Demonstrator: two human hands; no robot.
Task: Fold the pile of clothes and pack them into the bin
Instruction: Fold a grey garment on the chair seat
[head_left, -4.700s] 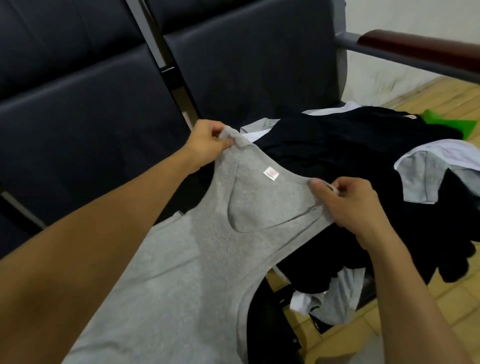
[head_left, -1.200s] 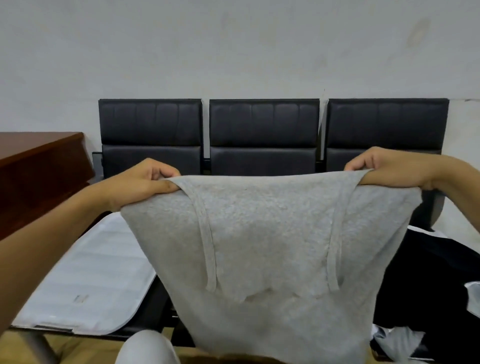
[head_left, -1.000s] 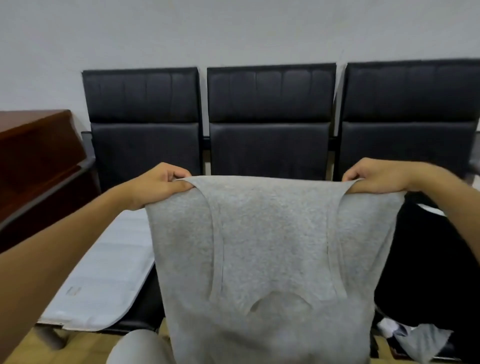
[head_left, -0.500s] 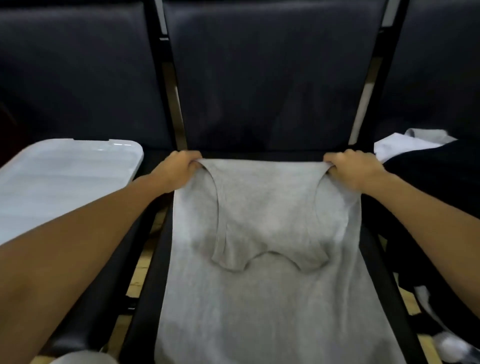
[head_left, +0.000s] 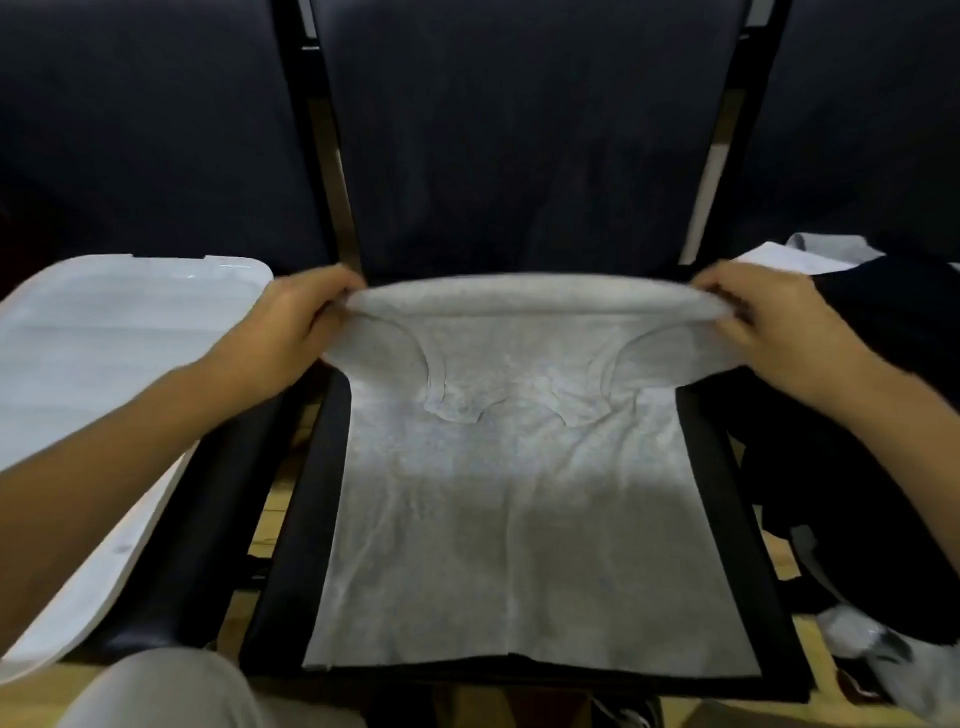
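A grey tank top (head_left: 519, 509) lies spread on the middle black seat (head_left: 727, 493), its strap end folded over toward me. My left hand (head_left: 291, 327) grips the far left corner of that fold and my right hand (head_left: 769, 322) grips the far right corner, both lifting the folded edge slightly off the seat. A pile of mostly black clothes (head_left: 893, 405) with some white and grey pieces sits on the seat to the right. A white bin lid or bin (head_left: 104, 374) rests on the left seat.
Three black padded chair backs (head_left: 519, 130) stand behind the seats. Wooden floor (head_left: 270, 525) shows through the gaps between seats. My knee in light trousers (head_left: 156, 691) is at the bottom left.
The tank top went from held up in the air to laid flat on the middle seat. Since half a second ago both hands have pulled the folded top edge toward me and raised it.
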